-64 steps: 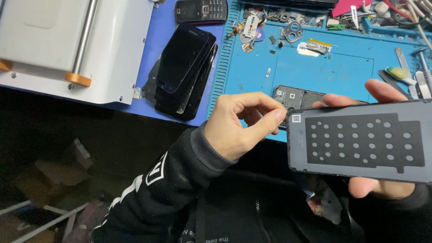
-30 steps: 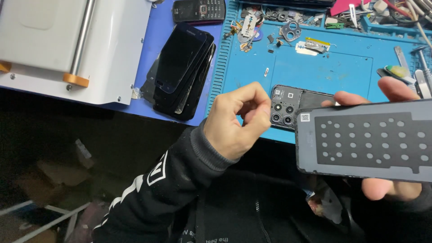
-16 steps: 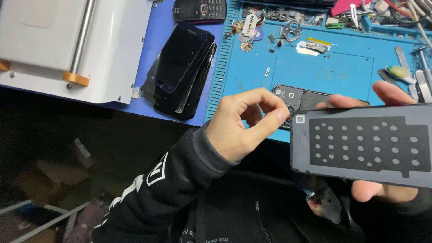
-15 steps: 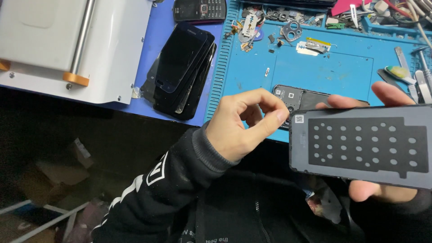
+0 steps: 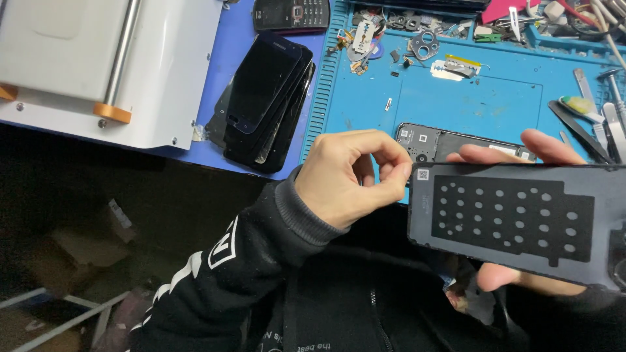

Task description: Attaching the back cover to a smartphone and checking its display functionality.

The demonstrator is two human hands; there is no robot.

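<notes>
Since a second ago the panel (image 5: 521, 225) has dropped and tilted back, again covering most of the phone body (image 5: 450, 142) on the mat (image 5: 469, 104), whose camera end was then bare. Right hand (image 5: 521, 215) grasps the panel from behind — fingertips show over its top edge, thumb under its lower edge. Left hand (image 5: 352, 176) sits at the panel's left corner, fingers curled, thumb and forefinger pinched together; whether anything lies between them I cannot tell. At the mat's near edge only the phone body's top strip shows. Just off the mat's left edge a stack of dark screens (image 5: 264, 98) lies on the blue table (image 5: 235, 39) — with a white machine (image 5: 98, 58) at the table's left end and tools (image 5: 593, 111) along the mat's right edge.
</notes>
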